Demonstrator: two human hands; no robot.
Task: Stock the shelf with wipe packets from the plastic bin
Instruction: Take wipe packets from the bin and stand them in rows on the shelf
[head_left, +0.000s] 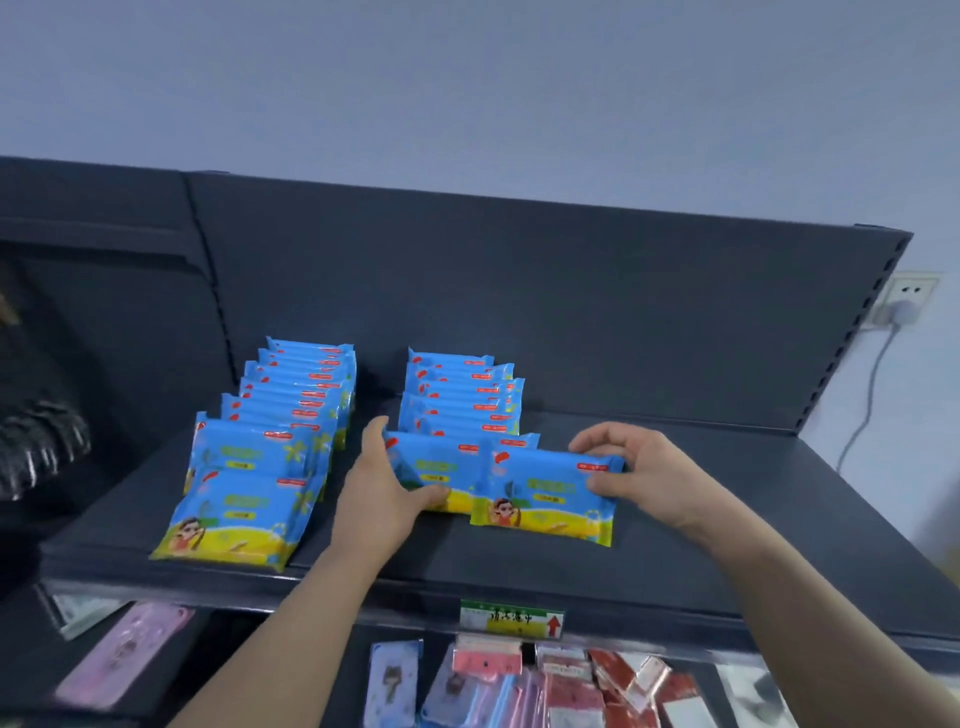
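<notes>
1. Blue-and-yellow plastic wipe packets (244, 499) stand in a row on the dark grey metal shelf (675, 519), left of both hands.
2. Left hand (382, 499) clasps the second row's front packet (441, 462) at its left end, thumb on its face.
3. Right hand (639, 467) pinches a matching single packet (545, 499) by its right end, thumb below, curled fingers above; it overlaps the front packet.
4. White wall socket (909, 296), well right of that grip.

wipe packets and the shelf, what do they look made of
The wipe packets look like thin glossy plastic film, going by the sheen and crimped end seals. The shelf is likely painted metal, matte dark grey; its slotted upright suggests that.
</notes>
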